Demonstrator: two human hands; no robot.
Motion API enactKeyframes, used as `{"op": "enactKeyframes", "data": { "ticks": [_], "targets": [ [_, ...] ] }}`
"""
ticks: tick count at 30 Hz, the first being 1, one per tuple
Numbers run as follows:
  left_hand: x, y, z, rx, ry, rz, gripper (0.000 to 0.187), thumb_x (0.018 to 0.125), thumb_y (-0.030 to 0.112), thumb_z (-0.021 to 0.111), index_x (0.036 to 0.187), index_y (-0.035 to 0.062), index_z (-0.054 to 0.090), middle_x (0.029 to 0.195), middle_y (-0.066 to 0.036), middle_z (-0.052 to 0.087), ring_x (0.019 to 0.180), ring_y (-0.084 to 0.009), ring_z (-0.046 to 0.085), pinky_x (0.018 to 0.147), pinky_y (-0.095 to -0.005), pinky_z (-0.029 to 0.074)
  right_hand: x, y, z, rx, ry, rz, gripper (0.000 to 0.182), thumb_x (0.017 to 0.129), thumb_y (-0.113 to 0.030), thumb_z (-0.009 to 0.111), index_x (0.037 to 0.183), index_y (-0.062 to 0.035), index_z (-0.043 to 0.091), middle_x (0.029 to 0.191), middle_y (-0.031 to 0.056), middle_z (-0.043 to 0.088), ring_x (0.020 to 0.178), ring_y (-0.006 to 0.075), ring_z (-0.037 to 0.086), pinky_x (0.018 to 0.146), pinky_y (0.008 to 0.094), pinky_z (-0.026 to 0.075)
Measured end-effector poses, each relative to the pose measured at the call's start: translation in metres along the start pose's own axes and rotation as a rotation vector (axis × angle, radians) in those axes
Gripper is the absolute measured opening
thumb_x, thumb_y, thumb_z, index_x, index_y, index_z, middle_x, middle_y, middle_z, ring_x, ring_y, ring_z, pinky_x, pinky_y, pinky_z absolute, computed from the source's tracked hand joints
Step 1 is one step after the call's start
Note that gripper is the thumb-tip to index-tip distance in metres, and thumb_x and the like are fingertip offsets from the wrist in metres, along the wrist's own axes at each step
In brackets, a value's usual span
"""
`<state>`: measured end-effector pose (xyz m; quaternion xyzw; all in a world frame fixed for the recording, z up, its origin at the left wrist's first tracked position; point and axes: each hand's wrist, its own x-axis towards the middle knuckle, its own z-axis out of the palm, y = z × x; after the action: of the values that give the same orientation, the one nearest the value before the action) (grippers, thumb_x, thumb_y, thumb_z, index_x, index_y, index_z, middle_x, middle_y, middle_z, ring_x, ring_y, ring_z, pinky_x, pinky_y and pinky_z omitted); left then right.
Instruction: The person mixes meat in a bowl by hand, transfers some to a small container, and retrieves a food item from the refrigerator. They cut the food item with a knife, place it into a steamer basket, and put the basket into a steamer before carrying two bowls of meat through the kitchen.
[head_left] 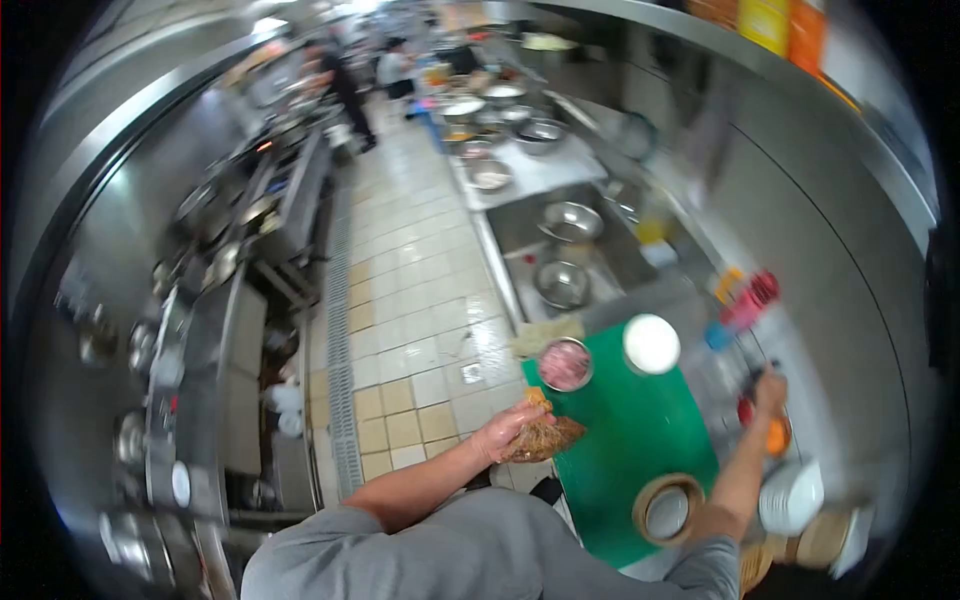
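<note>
My left hand (508,432) is closed around a clear plastic bag (545,440) of brown, crumbly-looking food, held at the near left edge of a green cutting board (625,425). Some orange material shows at the top of the bag. My right hand (770,390) reaches out past the board's right side, its fingers curled in among small red and orange items (776,436); what it grips is too blurred to make out. On the board are a metal bowl of pink minced meat (565,364), a round white container (651,344) and a bamboo steamer (645,518) with a pale bowl inside.
Beyond the board, a sink (510,265) holds metal bowls (562,284). More bowls stand on the counter (540,170) farther along. Stacked white bowls (790,497) sit at the right. Stoves (285,190) line the left of the tiled aisle (415,260), where people stand far off.
</note>
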<state>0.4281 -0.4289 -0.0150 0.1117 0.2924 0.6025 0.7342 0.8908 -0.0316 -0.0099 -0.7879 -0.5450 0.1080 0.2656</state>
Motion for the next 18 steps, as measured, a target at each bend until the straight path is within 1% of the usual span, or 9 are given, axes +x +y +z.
{"op": "enactKeyframes", "data": {
  "ticks": [1, 2, 4, 7, 10, 12, 15, 17, 18],
  "targets": [
    [-0.015, 0.012, 0.002, -0.004, 0.032, 0.062, 0.027, 0.102, 0.022, 0.057, 0.127, 0.0108, 0.053, 0.123, -0.014, 0.066, 0.110, -0.0300, 0.067, 0.086, -0.0445, 0.060, 0.016, -0.004, -0.004, -0.105, -0.122, 0.009, 0.060, 0.091, -0.050, 0.063, 0.112, 0.0069, 0.069, 0.110, 0.0309, 0.069, 0.108, 0.0457, 0.065, 0.092, 0.0520, 0.050],
    [-0.035, 0.025, 0.009, -0.050, 0.073, 0.098, 0.026, 0.102, 0.020, 0.056, 0.127, 0.0107, 0.052, 0.126, -0.014, 0.064, 0.114, -0.0307, 0.066, 0.090, -0.0461, 0.058, 0.020, -0.014, -0.001, -0.193, -0.109, 0.101, 0.057, 0.091, -0.048, 0.063, 0.117, 0.0029, 0.069, 0.116, 0.0267, 0.069, 0.111, 0.0438, 0.065, 0.094, 0.0511, 0.051],
    [-0.068, 0.043, 0.010, -0.191, 0.059, 0.148, 0.027, 0.105, 0.019, 0.050, 0.130, 0.0104, 0.049, 0.141, -0.013, 0.055, 0.129, -0.0324, 0.057, 0.105, -0.0498, 0.049, 0.015, -0.030, -0.001, -0.248, -0.115, 0.169, 0.051, 0.091, -0.046, 0.063, 0.118, -0.0024, 0.070, 0.120, 0.0229, 0.069, 0.111, 0.0420, 0.066, 0.094, 0.0503, 0.053],
    [-0.092, 0.044, -0.002, -0.373, 0.073, 0.247, 0.030, 0.106, 0.025, 0.047, 0.132, 0.0081, 0.050, 0.149, -0.011, 0.049, 0.135, -0.0328, 0.051, 0.112, -0.0481, 0.043, 0.035, -0.013, 0.033, -0.248, -0.073, 0.144, 0.046, 0.091, -0.045, 0.063, 0.116, -0.0062, 0.071, 0.121, 0.0204, 0.069, 0.111, 0.0406, 0.066, 0.094, 0.0505, 0.053],
    [-0.093, 0.034, 0.003, -0.279, 0.090, 0.208, 0.042, 0.107, 0.031, 0.046, 0.139, 0.0043, 0.048, 0.153, -0.009, 0.046, 0.136, -0.0303, 0.050, 0.114, -0.0448, 0.042, 0.036, -0.025, 0.026, -0.224, -0.085, 0.128, 0.045, 0.091, -0.044, 0.063, 0.113, -0.0054, 0.071, 0.119, 0.0215, 0.070, 0.110, 0.0415, 0.066, 0.092, 0.0511, 0.053],
    [-0.083, 0.025, 0.002, -0.163, 0.062, 0.176, 0.044, 0.107, 0.031, 0.047, 0.140, 0.0029, 0.048, 0.152, -0.010, 0.046, 0.136, -0.0289, 0.050, 0.113, -0.0438, 0.042, 0.030, -0.049, 0.004, -0.210, 0.015, 0.109, 0.046, 0.092, -0.044, 0.060, 0.115, -0.0051, 0.070, 0.115, 0.0203, 0.071, 0.108, 0.0418, 0.067, 0.092, 0.0524, 0.053],
    [-0.056, 0.017, 0.016, -0.014, -0.057, 0.085, 0.048, 0.107, 0.032, 0.048, 0.144, 0.0010, 0.047, 0.150, -0.013, 0.048, 0.136, -0.0253, 0.050, 0.113, -0.0417, 0.042, 0.072, -0.043, -0.023, -0.093, 0.231, -0.147, 0.051, 0.092, -0.048, 0.062, 0.113, -0.0019, 0.069, 0.111, 0.0230, 0.070, 0.102, 0.0450, 0.066, 0.087, 0.0522, 0.052],
    [-0.038, 0.013, 0.035, 0.082, -0.047, -0.002, 0.038, 0.107, 0.025, 0.049, 0.134, 0.0001, 0.057, 0.137, -0.013, 0.058, 0.129, -0.0241, 0.055, 0.107, -0.0397, 0.047, 0.098, -0.021, -0.045, -0.047, 0.310, -0.256, 0.053, 0.092, -0.049, 0.064, 0.113, -0.0008, 0.068, 0.112, 0.0234, 0.070, 0.100, 0.0460, 0.066, 0.086, 0.0520, 0.052],
    [-0.021, 0.006, 0.031, 0.081, -0.055, -0.005, 0.038, 0.107, 0.025, 0.049, 0.134, 0.0001, 0.057, 0.137, -0.013, 0.058, 0.129, -0.0241, 0.055, 0.107, -0.0397, 0.047, 0.094, -0.021, -0.074, 0.059, 0.441, -0.349, 0.053, 0.092, -0.047, 0.066, 0.113, 0.0019, 0.067, 0.113, 0.0236, 0.068, 0.098, 0.0457, 0.066, 0.086, 0.0510, 0.052]
  ]
}}
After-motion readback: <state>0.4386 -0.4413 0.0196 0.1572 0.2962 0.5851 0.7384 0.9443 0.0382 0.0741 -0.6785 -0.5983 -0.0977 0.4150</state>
